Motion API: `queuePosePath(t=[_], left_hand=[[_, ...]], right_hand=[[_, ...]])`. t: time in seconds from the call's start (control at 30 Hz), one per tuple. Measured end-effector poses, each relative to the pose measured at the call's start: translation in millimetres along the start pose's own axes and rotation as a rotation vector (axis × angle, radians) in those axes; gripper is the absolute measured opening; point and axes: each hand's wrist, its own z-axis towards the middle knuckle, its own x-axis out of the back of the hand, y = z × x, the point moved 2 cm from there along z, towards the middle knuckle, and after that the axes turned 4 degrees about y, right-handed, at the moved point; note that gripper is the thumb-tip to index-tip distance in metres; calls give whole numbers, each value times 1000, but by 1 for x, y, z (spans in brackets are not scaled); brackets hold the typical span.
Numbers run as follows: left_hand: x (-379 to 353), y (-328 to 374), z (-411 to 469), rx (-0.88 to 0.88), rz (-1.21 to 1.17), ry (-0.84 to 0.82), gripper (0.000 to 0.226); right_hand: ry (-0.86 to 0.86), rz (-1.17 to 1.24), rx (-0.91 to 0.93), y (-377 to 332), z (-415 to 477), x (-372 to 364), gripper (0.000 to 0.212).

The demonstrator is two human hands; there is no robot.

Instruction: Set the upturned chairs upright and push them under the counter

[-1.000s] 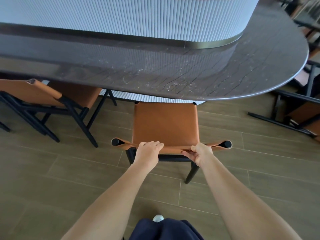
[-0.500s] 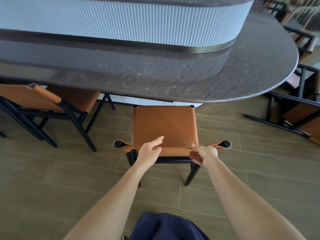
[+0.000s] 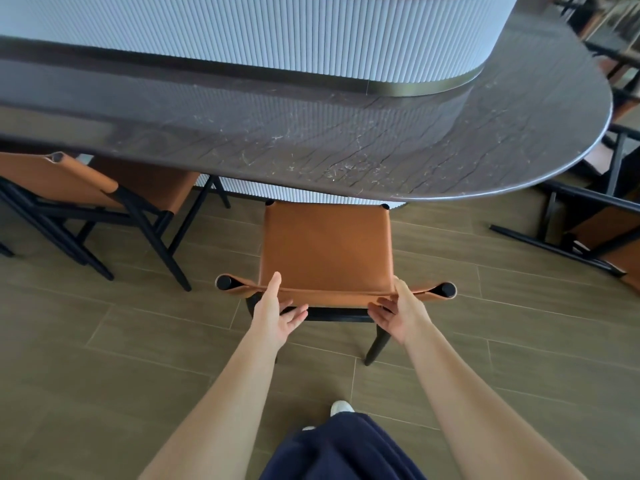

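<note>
The left hand [image 3: 277, 313] is open, fingers straight and loosely spread with the palm turned inward and the thumb pointing up against the back of the chair, and it grips nothing. The right hand [image 3: 398, 313] mirrors it, also open with relaxed fingers fanned toward the left hand and the thumb raised at the backrest's top edge. Whether either hand actually touches the leather or sits just off it is hard to tell from this angle. Between and just beyond them runs the curved top of the backrest of a tan leather chair with a black metal frame [image 3: 325, 251]. This chair stands upright on its legs, its seat facing up and its far edge tucked just under the rim of the tabletop [image 3: 346, 140], a long dark grey-brown stone slab with pale veining and a rounded right end. Above the slab rises a white ribbed counter front [image 3: 242, 29], edged at its base by a dull brass band [image 3: 415, 88]. To the left, a second tan leather chair with black legs [image 3: 86, 188] stands upright, partly under the tabletop. At the right edge, beside the rounded end of the slab, a third tan and black chair [image 3: 606, 230] appears to lie tipped over, its frame bars low along the floor. The floor [image 3: 104, 341] is olive-brown wood-look tile. At the bottom of the view, between the two forearms, are a dark navy garment [image 3: 343, 448] and the toe of a white shoe [image 3: 341, 407].
</note>
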Motion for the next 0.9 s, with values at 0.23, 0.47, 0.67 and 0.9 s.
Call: queuePosePath(t=[0.23, 0.47, 0.67, 0.9], left_hand=[[-34, 11, 9, 61, -160, 70, 34], [-44, 16, 15, 65, -156, 164, 37], [-48, 18, 23, 86, -72, 212, 36], [-55, 33, 30, 175, -86, 198, 23]], right_hand=[[-19, 104, -75, -16, 12, -10, 39], [6, 197, -122, -20, 24, -22, 42], [-9, 190, -109, -20, 31, -26, 45], [21, 212, -124, -29, 34, -34, 44]])
